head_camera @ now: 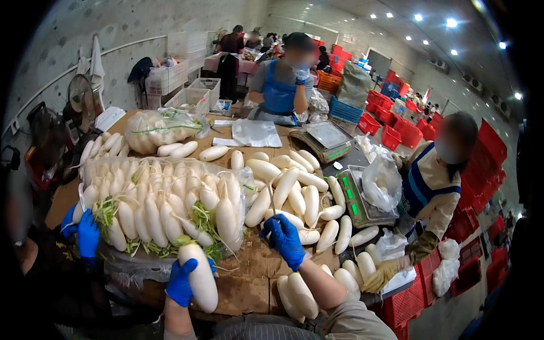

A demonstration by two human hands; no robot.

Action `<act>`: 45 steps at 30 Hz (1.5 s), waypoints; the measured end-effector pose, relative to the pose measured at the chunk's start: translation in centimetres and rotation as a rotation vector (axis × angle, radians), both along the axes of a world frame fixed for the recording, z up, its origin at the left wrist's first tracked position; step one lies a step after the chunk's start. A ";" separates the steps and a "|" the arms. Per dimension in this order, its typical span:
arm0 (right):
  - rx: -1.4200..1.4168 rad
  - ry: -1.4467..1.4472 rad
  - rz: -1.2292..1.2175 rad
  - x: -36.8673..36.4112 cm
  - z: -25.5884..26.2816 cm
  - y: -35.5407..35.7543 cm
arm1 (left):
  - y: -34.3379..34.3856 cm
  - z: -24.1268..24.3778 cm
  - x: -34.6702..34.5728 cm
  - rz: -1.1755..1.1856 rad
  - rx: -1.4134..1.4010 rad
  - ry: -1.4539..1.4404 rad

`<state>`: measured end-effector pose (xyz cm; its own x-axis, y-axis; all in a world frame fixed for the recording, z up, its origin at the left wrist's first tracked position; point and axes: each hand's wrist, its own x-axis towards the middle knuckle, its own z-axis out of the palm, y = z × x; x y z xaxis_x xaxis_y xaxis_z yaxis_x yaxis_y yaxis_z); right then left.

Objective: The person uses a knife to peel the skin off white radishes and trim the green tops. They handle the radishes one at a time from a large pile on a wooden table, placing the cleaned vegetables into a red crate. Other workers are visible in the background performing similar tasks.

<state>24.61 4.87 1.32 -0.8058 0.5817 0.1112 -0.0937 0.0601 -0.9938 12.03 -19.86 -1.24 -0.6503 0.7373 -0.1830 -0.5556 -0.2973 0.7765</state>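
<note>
My left hand (183, 278), in a blue glove, is wrapped around a white daikon radish (199, 276) with its leafy end away from me. My right hand (284, 238), also blue-gloved, is closed on a thin knife (270, 196) whose narrow blade points up and away. Beyond my left hand lies a clear plastic bag (240, 182) packed with rows of daikon (151, 216), with cut green leaves (204, 219) along its near side. Loose daikon (297, 199) are piled past my right hand. Several more (299, 297) lie by my right forearm.
Cardboard (250, 293) covers the worktable. Digital scales (365, 195) stand at right, one bearing a bagged load (382, 180). Another person's blue-gloved hands (83, 227) touch daikon at left. A yellow-gloved hand (386, 274) is at right; a blue-aproned person (278, 91) stands opposite.
</note>
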 end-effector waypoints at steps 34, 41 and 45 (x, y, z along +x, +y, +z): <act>0.046 -0.264 0.372 0.2 -1.1 -3.8 | 0.9 2.8 -0.5 0.322 0.122 0.211; 0.215 -0.042 0.193 2.7 -1.6 -9.2 | 3.7 3.0 -0.6 0.294 0.455 -0.342; -0.413 -0.089 0.263 2.8 -0.3 -7.6 | 3.9 3.4 -1.1 0.321 0.453 -0.135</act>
